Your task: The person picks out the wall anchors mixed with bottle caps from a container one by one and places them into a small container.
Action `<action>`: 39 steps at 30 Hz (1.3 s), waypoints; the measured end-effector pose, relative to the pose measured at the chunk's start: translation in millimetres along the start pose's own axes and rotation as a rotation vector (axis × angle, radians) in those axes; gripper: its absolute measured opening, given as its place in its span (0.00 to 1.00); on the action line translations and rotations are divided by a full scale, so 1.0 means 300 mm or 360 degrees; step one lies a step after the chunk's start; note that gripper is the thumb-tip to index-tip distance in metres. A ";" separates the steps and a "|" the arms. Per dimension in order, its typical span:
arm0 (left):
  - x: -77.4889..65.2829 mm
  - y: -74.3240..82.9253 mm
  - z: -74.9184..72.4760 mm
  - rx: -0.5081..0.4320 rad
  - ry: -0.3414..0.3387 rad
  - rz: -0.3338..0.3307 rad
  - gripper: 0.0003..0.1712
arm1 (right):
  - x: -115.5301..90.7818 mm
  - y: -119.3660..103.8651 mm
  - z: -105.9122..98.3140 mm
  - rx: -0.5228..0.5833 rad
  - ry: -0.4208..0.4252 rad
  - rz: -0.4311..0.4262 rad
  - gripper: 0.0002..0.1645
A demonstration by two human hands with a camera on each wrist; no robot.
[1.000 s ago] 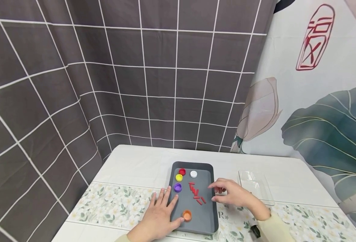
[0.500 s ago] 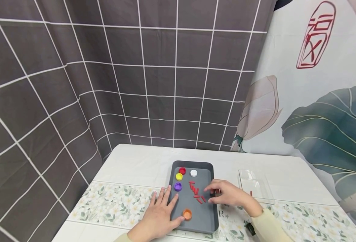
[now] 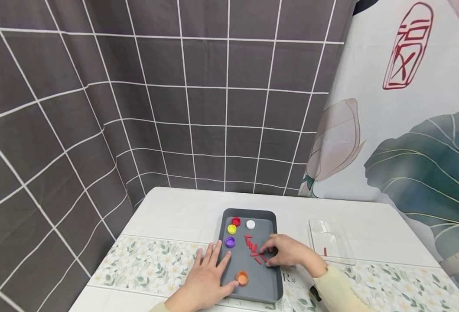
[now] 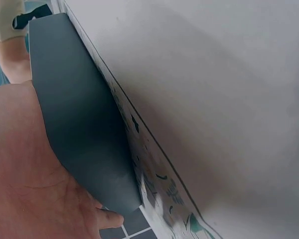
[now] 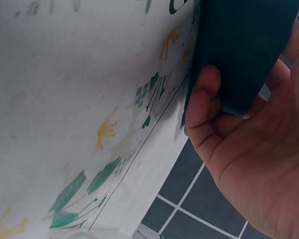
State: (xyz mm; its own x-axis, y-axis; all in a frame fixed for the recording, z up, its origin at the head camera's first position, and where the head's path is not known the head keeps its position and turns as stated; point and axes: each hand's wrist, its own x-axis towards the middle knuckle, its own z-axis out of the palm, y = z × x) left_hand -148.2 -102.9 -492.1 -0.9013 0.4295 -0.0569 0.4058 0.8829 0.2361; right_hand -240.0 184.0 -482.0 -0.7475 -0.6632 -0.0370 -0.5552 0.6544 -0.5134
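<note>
A grey tray [image 3: 252,291] lies on the table, holding several short red sticks [image 3: 251,246] in its middle. My left hand [image 3: 203,277] rests at the tray's left rim with fingers spread, its thumb by an orange cap [image 3: 242,278]. Over the right rim reaches my right hand [image 3: 288,251], thumb and index finger apart at either side of one red stick; firm contact cannot be seen. The left wrist view has the palm [image 4: 35,169] against the tray's outer wall [image 4: 84,114]. In the right wrist view, bent fingers hang beside the tray wall [image 5: 244,45], their tips partly hidden.
Purple [image 3: 230,242], yellow [image 3: 232,229], red [image 3: 235,221] and white [image 3: 250,224] caps sit in the tray's far part. Right of it stands a clear plastic tray [image 3: 340,242] with one red stick [image 3: 325,251]. A black object [image 3: 315,293] is by the right sleeve.
My right hand has moved left, farther into the grey tray, its fingertips coming to a red stick. The stick in the clear tray has come into full view. My left hand stays put.
</note>
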 end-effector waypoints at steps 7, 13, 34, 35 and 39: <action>0.002 0.001 0.003 -0.0018 -0.0006 0.0001 0.48 | 0.005 -0.009 0.007 0.0016 -0.0018 0.0091 0.18; 0.000 0.005 0.003 -0.0005 -0.0001 -0.0008 0.48 | 0.012 -0.026 0.004 -0.0002 -0.0017 0.0147 0.18; 0.003 -0.006 0.009 -0.0069 0.0016 0.0020 0.49 | 0.016 -0.033 0.020 -0.0065 0.0081 0.0129 0.10; 0.004 -0.007 0.009 -0.0066 0.0010 0.0014 0.49 | 0.014 -0.032 0.022 -0.0076 0.0097 0.0123 0.10; 0.002 -0.005 0.007 -0.0053 0.0005 0.0007 0.48 | 0.001 -0.031 0.022 -0.0132 0.0176 0.0063 0.09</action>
State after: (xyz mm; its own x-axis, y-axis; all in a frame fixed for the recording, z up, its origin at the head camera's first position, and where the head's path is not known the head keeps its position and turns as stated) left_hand -148.9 -103.6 -494.7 -0.9001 0.4325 -0.0528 0.4043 0.8743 0.2687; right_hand -232.7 175.3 -482.8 -0.8025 -0.5952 0.0409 -0.5491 0.7100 -0.4409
